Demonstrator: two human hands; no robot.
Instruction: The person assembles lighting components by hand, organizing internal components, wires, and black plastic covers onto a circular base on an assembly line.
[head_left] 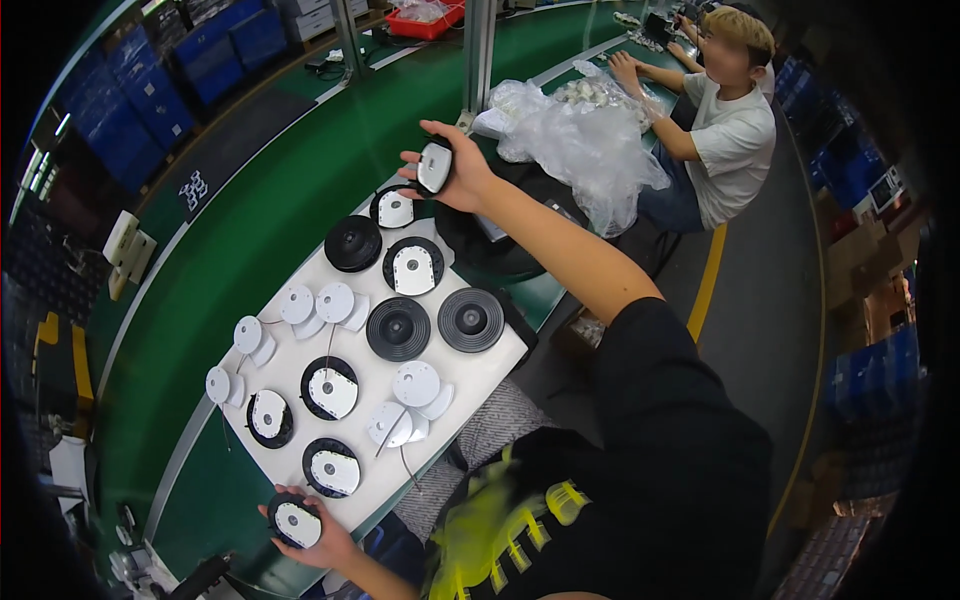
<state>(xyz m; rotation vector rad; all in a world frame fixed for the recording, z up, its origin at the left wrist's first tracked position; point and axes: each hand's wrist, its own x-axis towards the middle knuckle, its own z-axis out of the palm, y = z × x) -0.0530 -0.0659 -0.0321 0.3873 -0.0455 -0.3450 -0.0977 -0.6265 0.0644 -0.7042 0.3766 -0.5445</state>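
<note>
My left hand point(332, 544), at the near corner of a white board point(285, 460), is wrapped round a black disc with a white plate point(298, 522). Beyond the board's far end, my raised right hand point(467, 172) grips a similar black disc with a white plate point(434, 168). More of these discs lie on the board, one point(332, 467) close to my left hand and another point(392, 207) just below my right hand. Among them are ridged black round parts point(398, 328) and white round-topped pieces point(416, 383), some with thin wires.
A green workbench point(250, 225) runs under the board. Clear plastic bags point(580, 150) pile up at the far right, beside a seated co-worker point(735, 140) in a white shirt. A metal post point(478, 60) rises behind my right hand. Blue boxes point(125, 95) stand at the far left.
</note>
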